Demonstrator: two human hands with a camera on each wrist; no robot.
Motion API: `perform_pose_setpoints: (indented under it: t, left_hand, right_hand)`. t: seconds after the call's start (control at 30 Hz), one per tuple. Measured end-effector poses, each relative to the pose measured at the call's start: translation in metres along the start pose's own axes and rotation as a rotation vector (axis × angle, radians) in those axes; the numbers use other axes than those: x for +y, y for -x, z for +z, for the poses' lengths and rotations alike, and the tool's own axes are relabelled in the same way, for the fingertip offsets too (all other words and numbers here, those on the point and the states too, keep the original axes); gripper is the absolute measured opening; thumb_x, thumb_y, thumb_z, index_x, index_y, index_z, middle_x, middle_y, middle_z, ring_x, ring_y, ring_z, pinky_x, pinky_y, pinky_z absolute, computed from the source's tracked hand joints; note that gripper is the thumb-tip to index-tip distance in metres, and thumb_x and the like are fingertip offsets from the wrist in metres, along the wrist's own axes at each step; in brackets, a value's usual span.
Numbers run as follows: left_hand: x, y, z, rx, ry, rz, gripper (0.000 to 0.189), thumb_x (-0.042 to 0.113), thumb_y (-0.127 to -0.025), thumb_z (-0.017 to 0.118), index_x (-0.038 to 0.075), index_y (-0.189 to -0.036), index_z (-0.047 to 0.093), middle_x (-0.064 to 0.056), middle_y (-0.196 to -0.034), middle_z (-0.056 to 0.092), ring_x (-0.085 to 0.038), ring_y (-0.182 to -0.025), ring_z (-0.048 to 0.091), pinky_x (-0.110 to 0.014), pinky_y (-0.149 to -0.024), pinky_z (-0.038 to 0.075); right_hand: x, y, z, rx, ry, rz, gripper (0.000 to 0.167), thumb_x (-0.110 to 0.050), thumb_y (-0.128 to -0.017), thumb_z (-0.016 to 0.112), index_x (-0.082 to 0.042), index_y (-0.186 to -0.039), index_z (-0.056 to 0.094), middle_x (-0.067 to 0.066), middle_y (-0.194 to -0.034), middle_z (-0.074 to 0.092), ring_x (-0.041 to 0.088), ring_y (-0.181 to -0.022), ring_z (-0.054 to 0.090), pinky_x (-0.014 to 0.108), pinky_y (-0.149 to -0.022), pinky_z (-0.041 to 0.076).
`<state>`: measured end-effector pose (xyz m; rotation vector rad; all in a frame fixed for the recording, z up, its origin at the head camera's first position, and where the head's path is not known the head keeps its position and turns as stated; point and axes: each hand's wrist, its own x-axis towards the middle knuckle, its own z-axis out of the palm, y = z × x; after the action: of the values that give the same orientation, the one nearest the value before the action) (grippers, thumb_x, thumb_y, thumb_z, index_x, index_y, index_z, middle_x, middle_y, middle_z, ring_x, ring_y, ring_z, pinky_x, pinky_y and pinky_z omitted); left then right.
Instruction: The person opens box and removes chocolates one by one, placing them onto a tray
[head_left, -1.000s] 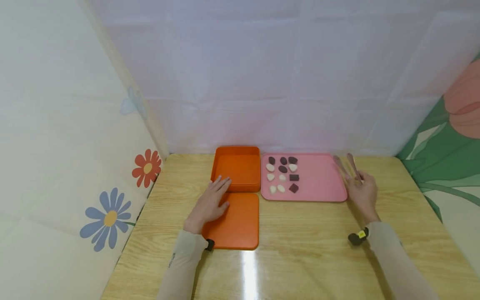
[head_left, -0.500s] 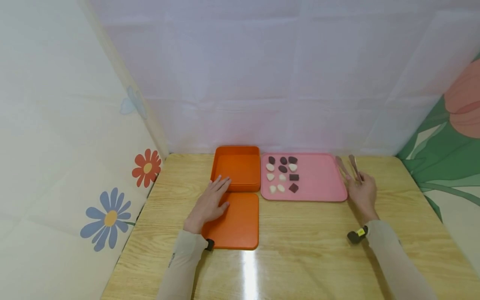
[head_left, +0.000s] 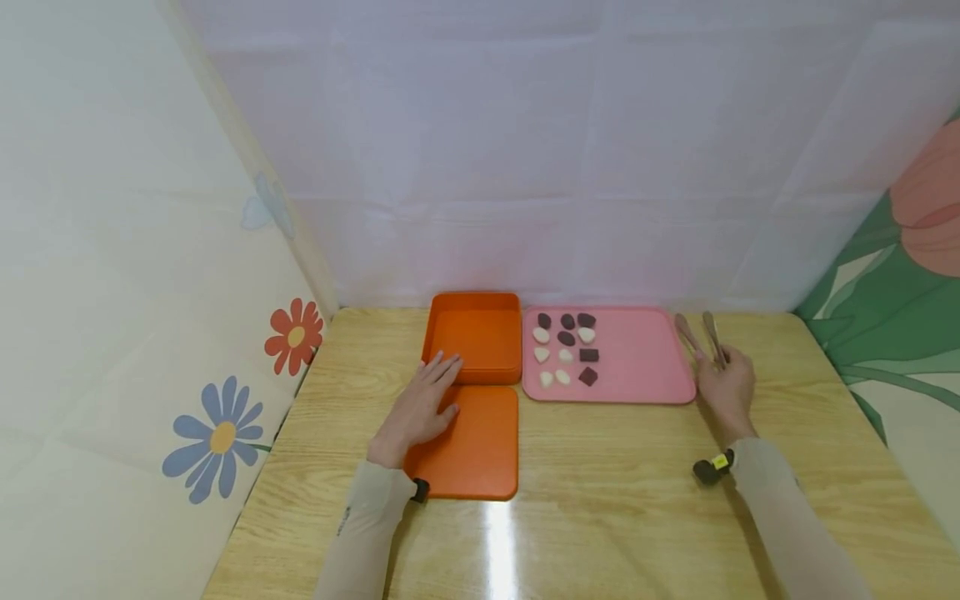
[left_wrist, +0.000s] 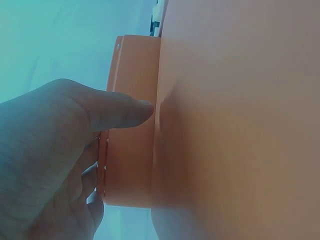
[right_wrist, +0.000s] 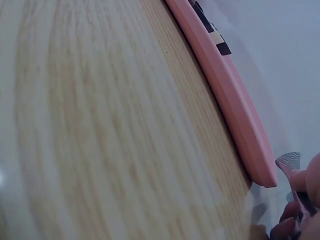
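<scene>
My left hand (head_left: 417, 408) lies with straight fingers at the near left rim of an orange square box (head_left: 476, 333). Below that box is a flat orange lid (head_left: 480, 442), which the same hand partly covers. In the left wrist view the thumb (left_wrist: 125, 111) is stretched out in front of the box wall (left_wrist: 132, 155). Beyond the right end of a pink tray (head_left: 645, 358), my right hand (head_left: 725, 387) grips a pair of metal tongs (head_left: 712, 329). Their two arms point away from me and stand spread, with nothing between the tips. The right wrist view shows one flared, ridged tip (right_wrist: 288, 160).
Several dark and white chocolates (head_left: 566, 356) sit in rows on the left part of the tray. Tray and box stand side by side near the back wall cloth (head_left: 480, 167). Wood-grain table (head_left: 600, 483) lies in front, and a patterned cloth (head_left: 922, 333) borders the right side.
My right hand has tilted the tongs slightly to the right, off the tray's corner. The left hand, the box, the lid and the chocolates have stayed in place.
</scene>
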<state>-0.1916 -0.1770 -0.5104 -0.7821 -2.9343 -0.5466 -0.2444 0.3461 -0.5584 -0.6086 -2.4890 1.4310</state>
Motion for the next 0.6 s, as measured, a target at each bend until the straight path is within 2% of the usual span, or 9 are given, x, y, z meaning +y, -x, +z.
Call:
perform_pose_setpoints:
  t: [0.33,0.6]
  left_hand:
    - [0.0001,0.0008,0.0007,-0.013,-0.003,-0.006,0.079,0.013,-0.099,0.076,0.0,-0.166,0.036,-0.019,-0.172,0.036,-0.044,-0.162,0.025,-0.064,-0.131,0.018]
    - [0.0,-0.0003,-0.0002,-0.003,0.003,-0.004,0.079,0.013,-0.099,0.077,0.0,-0.165,0.036,-0.019,-0.172,0.036,-0.044,-0.162,0.025,-0.064,-0.131,0.018]
  right_hand:
    - [0.0012,-0.0014,0.0017,0.018,0.053,-0.003,0.063,-0.034,-0.107,0.059,0.009,-0.153,0.051,0.035,-0.139,0.058,0.052,-0.131,0.055,0.065,-0.117,0.041]
    - [-0.0009,-0.0021,0.0024,-0.002,0.085,-0.002,0.064,-0.034,-0.107,0.058,0.01,-0.153,0.049,0.035,-0.137,0.055,0.052,-0.127,0.054,0.066,-0.113,0.042]
